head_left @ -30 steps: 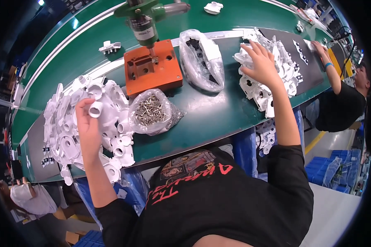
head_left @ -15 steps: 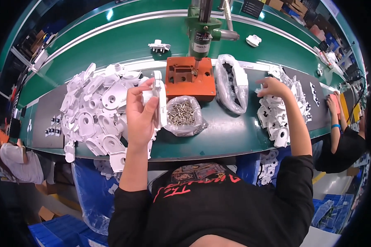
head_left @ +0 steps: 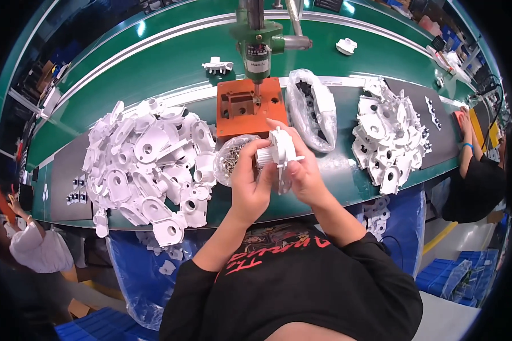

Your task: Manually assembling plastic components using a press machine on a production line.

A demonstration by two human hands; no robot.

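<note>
A white plastic housing (head_left: pixel 281 149) with a ribbed round knob on its left side is held upright between my two hands, above the near part of the bench. My left hand (head_left: pixel 250 187) grips it by the knob side, thumb and fingers closed. From the other side my right hand (head_left: pixel 306 176) pinches it, thumb in front and fingers behind. Whether a small separate piece sits under the right fingers, I cannot make out. Just behind my left hand lies an open clear bag of screws (head_left: pixel 226 162), partly hidden. An orange fixture block (head_left: pixel 250 122) stands beyond the hands.
A green press (head_left: pixel 259 48) rises over the fixture. Left lies a big heap of white housings (head_left: pixel 148 149); right, a heap of smaller white parts (head_left: pixel 388 128). A clear bag of black pieces (head_left: pixel 324 111) lies between. Co-workers (head_left: pixel 475 182) sit at both sides.
My right hand has come from the right-hand heap over to the housing. My left hand has brought the housing rightward and nearer to me, so both hands now meet on it.
</note>
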